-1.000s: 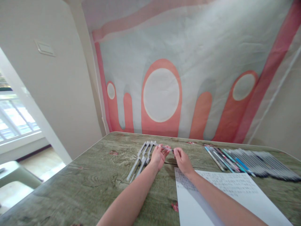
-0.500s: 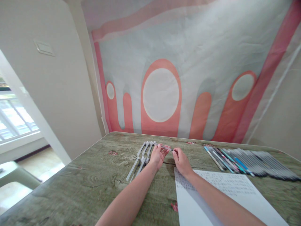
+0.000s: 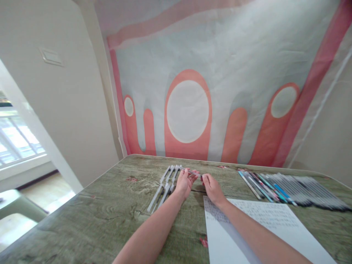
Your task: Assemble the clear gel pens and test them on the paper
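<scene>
My left hand is closed around a slim translucent pen, held slantwise above the table. At the pen's dark right end, my right hand pinches with thumb and fingers. Exactly what the right fingertips cover is hidden. Just left of my left hand lie clear pen parts in two groups: several short pieces at the back, and longer tubes in front, some with dark bits. My left wrist partly covers the front group.
A sheet of paper with handwriting lies under my right forearm. Several coloured pens and a long row of grey translucent pens lie at the right. The wood-patterned table meets a wall with a printed covering.
My right hand has shifted very slightly at the pen's dark end. My left hand and the laid-out parts stay where they were.
</scene>
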The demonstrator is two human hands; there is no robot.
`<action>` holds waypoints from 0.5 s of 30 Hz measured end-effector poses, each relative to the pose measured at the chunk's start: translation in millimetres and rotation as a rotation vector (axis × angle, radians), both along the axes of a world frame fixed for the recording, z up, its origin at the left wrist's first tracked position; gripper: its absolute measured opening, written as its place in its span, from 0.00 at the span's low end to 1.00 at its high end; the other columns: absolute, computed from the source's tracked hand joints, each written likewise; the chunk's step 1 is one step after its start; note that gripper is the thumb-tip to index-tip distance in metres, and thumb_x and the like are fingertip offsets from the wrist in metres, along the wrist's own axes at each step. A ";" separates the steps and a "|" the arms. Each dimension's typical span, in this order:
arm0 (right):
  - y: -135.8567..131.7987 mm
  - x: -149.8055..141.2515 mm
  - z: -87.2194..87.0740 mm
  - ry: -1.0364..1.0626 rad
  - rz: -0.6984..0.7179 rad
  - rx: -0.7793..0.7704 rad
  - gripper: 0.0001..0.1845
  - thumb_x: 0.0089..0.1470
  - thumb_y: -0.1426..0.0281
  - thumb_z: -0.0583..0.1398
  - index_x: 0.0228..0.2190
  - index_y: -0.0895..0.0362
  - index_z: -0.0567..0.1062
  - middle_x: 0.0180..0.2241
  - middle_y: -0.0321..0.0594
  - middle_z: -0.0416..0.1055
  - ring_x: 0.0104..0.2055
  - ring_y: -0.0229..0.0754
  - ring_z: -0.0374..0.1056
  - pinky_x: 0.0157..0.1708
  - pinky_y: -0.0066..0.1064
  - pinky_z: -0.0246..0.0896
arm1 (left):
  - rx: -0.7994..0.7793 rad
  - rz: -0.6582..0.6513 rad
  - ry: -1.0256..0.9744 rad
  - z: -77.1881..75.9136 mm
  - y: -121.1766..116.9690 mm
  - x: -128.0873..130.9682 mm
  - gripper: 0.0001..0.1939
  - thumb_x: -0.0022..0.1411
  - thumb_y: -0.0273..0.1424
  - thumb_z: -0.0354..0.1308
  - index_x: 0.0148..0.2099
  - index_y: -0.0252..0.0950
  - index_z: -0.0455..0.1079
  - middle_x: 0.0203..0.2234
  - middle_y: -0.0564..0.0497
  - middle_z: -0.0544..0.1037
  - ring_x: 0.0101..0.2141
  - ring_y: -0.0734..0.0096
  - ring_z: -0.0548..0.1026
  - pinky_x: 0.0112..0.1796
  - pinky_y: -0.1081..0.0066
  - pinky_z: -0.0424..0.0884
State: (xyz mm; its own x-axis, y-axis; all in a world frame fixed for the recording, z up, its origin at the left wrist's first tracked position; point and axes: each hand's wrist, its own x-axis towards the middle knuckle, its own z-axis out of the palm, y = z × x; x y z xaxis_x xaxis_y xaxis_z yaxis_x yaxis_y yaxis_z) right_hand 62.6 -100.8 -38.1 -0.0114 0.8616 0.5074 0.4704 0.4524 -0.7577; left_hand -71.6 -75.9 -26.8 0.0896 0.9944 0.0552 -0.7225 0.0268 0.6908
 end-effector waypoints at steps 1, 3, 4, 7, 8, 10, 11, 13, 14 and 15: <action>-0.6 -0.6 0.6 0.017 -0.001 0.008 0.17 0.56 0.59 0.45 0.31 0.57 0.66 0.27 0.38 0.68 0.30 0.40 0.63 0.31 0.29 0.55 | 0.002 0.006 -0.003 -0.3 0.4 -0.4 0.06 0.59 0.32 0.50 0.38 0.36 0.57 0.31 0.48 0.73 0.36 0.68 0.74 0.39 0.64 0.69; -1.4 -1.2 1.8 0.034 -0.008 0.030 0.15 0.55 0.59 0.47 0.35 0.57 0.65 0.30 0.39 0.68 0.30 0.40 0.63 0.32 0.30 0.56 | 0.001 0.010 -0.001 -0.4 0.9 -0.7 0.06 0.59 0.32 0.50 0.38 0.36 0.57 0.31 0.48 0.73 0.36 0.68 0.74 0.39 0.64 0.69; -1.3 -1.0 2.2 0.031 -0.007 0.040 0.15 0.55 0.59 0.48 0.35 0.57 0.65 0.30 0.39 0.67 0.30 0.40 0.63 0.32 0.30 0.56 | 0.001 0.009 0.002 -0.4 1.0 -0.6 0.06 0.59 0.32 0.50 0.38 0.36 0.57 0.31 0.48 0.73 0.36 0.67 0.74 0.39 0.63 0.69; 0.1 0.9 2.4 -0.013 0.000 0.050 0.15 0.56 0.60 0.46 0.30 0.56 0.66 0.26 0.38 0.66 0.29 0.39 0.62 0.31 0.29 0.55 | 0.002 -0.003 0.016 -0.7 0.7 0.6 0.06 0.59 0.32 0.50 0.37 0.36 0.57 0.32 0.48 0.73 0.36 0.68 0.74 0.39 0.63 0.69; 0.9 1.7 2.1 -0.028 0.000 0.040 0.16 0.56 0.60 0.45 0.27 0.56 0.66 0.25 0.37 0.65 0.28 0.39 0.61 0.30 0.29 0.54 | 0.003 -0.008 0.020 -1.0 0.6 1.1 0.06 0.59 0.33 0.50 0.37 0.36 0.57 0.32 0.48 0.73 0.36 0.68 0.74 0.39 0.63 0.69; 1.9 2.8 1.3 -0.038 0.002 0.000 0.19 0.57 0.60 0.43 0.23 0.56 0.65 0.22 0.36 0.65 0.26 0.39 0.61 0.29 0.29 0.53 | 0.003 -0.017 0.022 -1.7 0.5 1.9 0.07 0.59 0.33 0.50 0.37 0.36 0.57 0.32 0.48 0.73 0.36 0.68 0.74 0.40 0.63 0.68; 2.1 2.9 1.0 -0.030 0.004 -0.022 0.20 0.57 0.60 0.43 0.22 0.56 0.65 0.21 0.36 0.65 0.25 0.39 0.61 0.28 0.29 0.53 | 0.001 -0.017 0.020 -2.1 0.6 2.1 0.07 0.59 0.33 0.50 0.37 0.36 0.57 0.32 0.48 0.73 0.36 0.68 0.74 0.40 0.63 0.69; 1.4 2.2 1.1 0.005 0.013 -0.043 0.20 0.57 0.60 0.43 0.24 0.56 0.66 0.22 0.36 0.65 0.25 0.38 0.61 0.28 0.28 0.53 | -0.005 -0.008 0.012 -2.4 1.0 1.8 0.07 0.59 0.33 0.51 0.37 0.36 0.58 0.32 0.48 0.73 0.37 0.68 0.74 0.40 0.63 0.69; 0.7 1.5 1.4 0.024 0.017 -0.037 0.19 0.57 0.60 0.44 0.26 0.56 0.66 0.23 0.36 0.66 0.26 0.38 0.62 0.29 0.28 0.54 | -0.007 -0.002 0.008 -2.3 1.1 1.4 0.07 0.59 0.33 0.51 0.37 0.36 0.58 0.32 0.47 0.73 0.37 0.68 0.74 0.40 0.63 0.69; 0.0 0.8 1.9 0.040 0.017 -0.020 0.17 0.56 0.59 0.45 0.29 0.56 0.66 0.24 0.36 0.67 0.27 0.38 0.62 0.29 0.28 0.54 | -0.009 0.004 0.006 -2.1 1.2 1.0 0.07 0.59 0.33 0.51 0.37 0.36 0.58 0.33 0.47 0.73 0.36 0.68 0.74 0.40 0.64 0.69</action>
State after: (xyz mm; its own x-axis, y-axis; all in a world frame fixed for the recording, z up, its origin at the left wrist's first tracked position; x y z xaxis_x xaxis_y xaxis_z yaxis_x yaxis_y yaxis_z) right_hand 63.3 -100.8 -36.2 -0.0060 0.8716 0.4902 0.4321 0.4443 -0.7848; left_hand -70.6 -74.7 -28.9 0.0858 0.9953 0.0459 -0.7185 0.0299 0.6949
